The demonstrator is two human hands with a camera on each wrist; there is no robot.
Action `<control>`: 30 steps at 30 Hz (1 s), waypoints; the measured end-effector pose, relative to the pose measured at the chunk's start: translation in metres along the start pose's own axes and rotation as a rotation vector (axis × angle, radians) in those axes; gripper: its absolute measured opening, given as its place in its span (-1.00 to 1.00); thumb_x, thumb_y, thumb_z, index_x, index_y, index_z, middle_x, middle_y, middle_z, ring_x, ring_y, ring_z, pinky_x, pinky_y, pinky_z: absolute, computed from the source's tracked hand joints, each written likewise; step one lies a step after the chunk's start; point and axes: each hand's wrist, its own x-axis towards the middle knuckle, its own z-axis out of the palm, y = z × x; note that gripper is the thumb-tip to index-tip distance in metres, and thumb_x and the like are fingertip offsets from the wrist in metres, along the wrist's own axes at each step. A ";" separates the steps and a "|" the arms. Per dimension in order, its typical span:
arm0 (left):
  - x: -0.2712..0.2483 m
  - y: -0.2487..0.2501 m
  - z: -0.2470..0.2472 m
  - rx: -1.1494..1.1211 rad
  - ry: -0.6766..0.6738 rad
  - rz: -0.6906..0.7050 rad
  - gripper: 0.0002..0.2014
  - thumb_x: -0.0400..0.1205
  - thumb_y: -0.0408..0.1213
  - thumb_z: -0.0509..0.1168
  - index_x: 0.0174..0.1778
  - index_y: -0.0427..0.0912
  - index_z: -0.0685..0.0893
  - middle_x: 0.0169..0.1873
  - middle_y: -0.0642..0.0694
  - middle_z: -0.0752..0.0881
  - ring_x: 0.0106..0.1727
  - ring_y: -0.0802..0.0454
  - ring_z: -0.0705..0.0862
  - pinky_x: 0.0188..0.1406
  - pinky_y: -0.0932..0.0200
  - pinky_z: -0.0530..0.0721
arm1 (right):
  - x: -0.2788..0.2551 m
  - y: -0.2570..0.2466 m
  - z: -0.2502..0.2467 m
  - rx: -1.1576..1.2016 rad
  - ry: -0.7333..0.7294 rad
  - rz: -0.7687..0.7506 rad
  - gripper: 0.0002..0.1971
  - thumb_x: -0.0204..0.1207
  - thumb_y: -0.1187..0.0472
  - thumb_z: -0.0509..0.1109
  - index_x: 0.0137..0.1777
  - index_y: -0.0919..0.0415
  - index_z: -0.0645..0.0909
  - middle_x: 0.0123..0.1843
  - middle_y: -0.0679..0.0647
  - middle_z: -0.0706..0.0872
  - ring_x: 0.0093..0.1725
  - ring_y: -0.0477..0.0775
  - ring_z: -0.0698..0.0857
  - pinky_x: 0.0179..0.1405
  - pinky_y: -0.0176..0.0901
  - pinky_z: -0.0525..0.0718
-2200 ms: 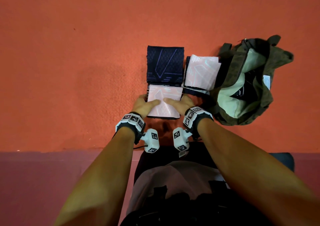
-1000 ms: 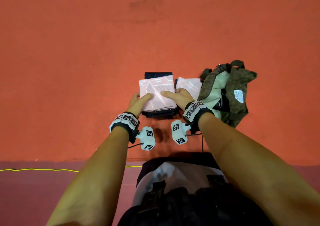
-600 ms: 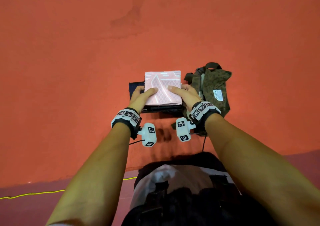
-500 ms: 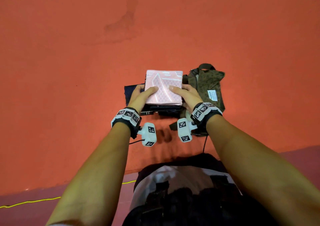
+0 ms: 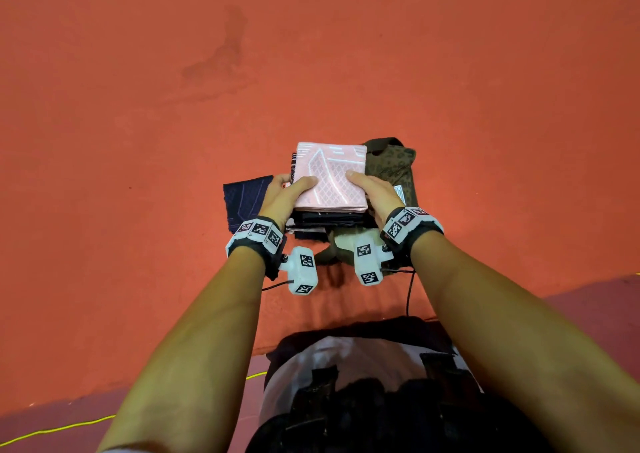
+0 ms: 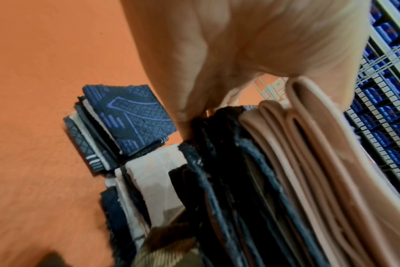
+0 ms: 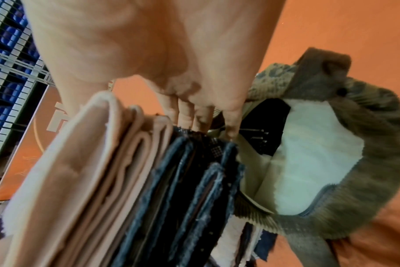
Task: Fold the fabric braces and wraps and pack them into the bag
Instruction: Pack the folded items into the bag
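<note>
The left hand [image 5: 281, 199] and right hand [image 5: 375, 194] clamp a folded stack [image 5: 329, 189], pink on top, dark beneath, above the open bag [image 7: 331, 162]. One folded dark wrap [image 5: 244, 200] lies on the floor, left. Folding appears complete; packing remains.

your head view looks down from above; both wrist views sit close, sharing the folded stack [image 5: 330, 189] edge-on.

stack [image 5: 330, 189]: knit cloth, matt | bag [image 5: 391, 168]: ribbed corduroy | floor [image 5: 138, 140]: matt
</note>
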 end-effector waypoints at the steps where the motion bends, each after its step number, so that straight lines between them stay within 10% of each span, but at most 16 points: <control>1: 0.000 -0.003 0.004 -0.008 -0.002 -0.003 -0.41 0.21 0.06 0.62 0.06 -0.10 0.59 -0.01 -0.18 0.80 -0.19 -0.07 0.81 -0.17 -0.04 0.80 | 0.002 0.004 -0.003 -0.024 0.019 -0.010 -0.12 -0.01 -0.50 0.63 0.26 0.01 0.72 0.22 -0.04 0.81 0.24 0.08 0.76 0.43 0.18 0.60; 7: 0.000 -0.009 0.026 -0.015 -0.007 -0.033 -0.41 0.25 0.06 0.61 0.10 -0.08 0.57 0.04 -0.17 0.80 -0.10 -0.11 0.82 -0.04 -0.11 0.82 | -0.017 -0.005 -0.020 -0.174 0.043 -0.039 -0.30 0.34 -0.47 0.39 0.33 -0.01 0.64 0.31 -0.05 0.71 0.28 0.05 0.68 0.43 0.10 0.54; 11: 0.002 -0.012 0.041 -0.043 -0.026 -0.052 -0.36 0.20 0.08 0.62 0.10 -0.09 0.56 -0.01 -0.15 0.81 -0.10 -0.11 0.82 0.02 -0.15 0.81 | 0.004 0.008 -0.035 -0.288 0.122 -0.088 -0.01 0.07 -0.74 0.29 0.37 -0.09 0.67 0.52 -0.01 0.55 0.51 0.13 0.51 0.57 0.26 0.38; 15: 0.003 -0.015 0.059 -0.091 -0.060 -0.076 -0.40 0.27 -0.01 0.61 0.12 -0.16 0.54 -0.04 -0.16 0.81 -0.13 -0.10 0.82 -0.04 -0.07 0.80 | 0.000 0.005 -0.050 -0.333 0.177 -0.070 -0.13 0.19 -0.63 0.26 0.34 -0.05 0.69 0.62 0.04 0.37 0.61 0.14 0.33 0.61 0.30 0.26; 21: 0.003 -0.021 0.086 -0.130 -0.144 -0.127 -0.54 0.40 -0.08 0.57 0.07 -0.17 0.54 -0.03 -0.16 0.78 -0.04 -0.12 0.78 0.11 -0.15 0.75 | 0.001 0.006 -0.080 -0.072 0.211 0.008 -0.42 0.20 -0.36 0.62 -0.02 0.11 0.73 0.03 0.07 0.85 0.01 0.09 0.82 0.15 -0.05 0.78; 27: 0.007 -0.023 0.097 -0.115 -0.160 -0.176 -0.46 0.53 0.14 0.42 0.31 -0.14 0.67 0.12 -0.17 0.83 0.14 -0.13 0.81 0.22 -0.17 0.74 | 0.009 0.022 -0.086 0.085 0.201 0.063 -0.18 -0.07 -0.39 0.71 0.04 0.15 0.60 0.19 0.21 0.80 0.16 0.27 0.80 0.27 0.27 0.71; 30: 0.009 -0.025 0.092 -0.089 -0.092 -0.227 -0.72 0.73 0.06 0.17 0.06 -0.02 0.69 -0.09 -0.07 0.83 -0.12 -0.06 0.79 -0.09 0.04 0.73 | 0.021 0.035 -0.089 0.153 0.186 0.083 0.03 -0.23 -0.42 0.76 0.17 0.24 0.65 0.11 0.15 0.84 0.09 0.23 0.83 0.24 0.25 0.74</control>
